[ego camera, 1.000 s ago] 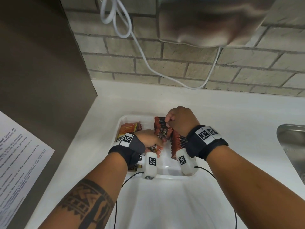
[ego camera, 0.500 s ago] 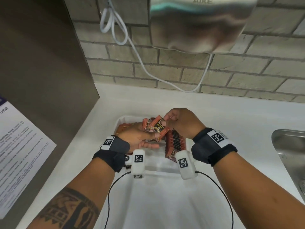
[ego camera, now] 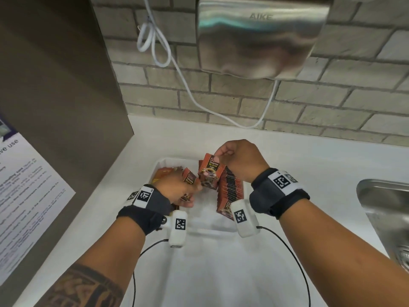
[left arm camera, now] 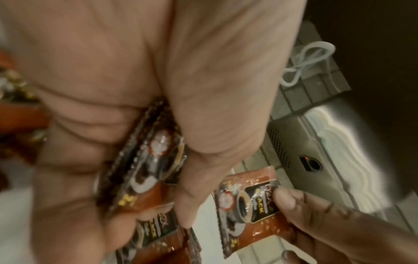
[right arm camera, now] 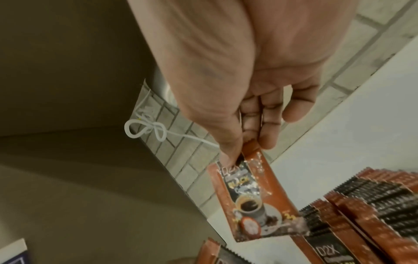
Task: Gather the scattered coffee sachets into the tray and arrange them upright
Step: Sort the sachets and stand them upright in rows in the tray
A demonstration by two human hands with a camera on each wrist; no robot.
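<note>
A white tray (ego camera: 212, 228) sits on the white counter. Along its right side stands a row of upright brown-and-black coffee sachets (ego camera: 230, 189), also seen in the right wrist view (right arm camera: 371, 205). My right hand (ego camera: 221, 154) pinches one sachet (ego camera: 210, 173) by its top edge, held up above the tray; the right wrist view shows thumb and fingers on that sachet (right arm camera: 251, 198). My left hand (ego camera: 177, 189) grips a small bunch of sachets (ego camera: 189, 179) over the tray's left half, the bunch (left arm camera: 147, 169) pressed between thumb and palm. More sachets (ego camera: 164, 173) lie flat in the tray's far-left corner.
A steel hand dryer (ego camera: 261, 36) hangs on the brick wall above, with a white cable (ego camera: 177, 67) looping down. A brown panel (ego camera: 55, 96) with a paper notice (ego camera: 24, 196) bounds the left. A steel sink (ego camera: 387, 213) lies at the right.
Both hands rose from inside the tray. The right hand pulled a single sachet away from the bunch in the left hand and now holds it apart, higher up.
</note>
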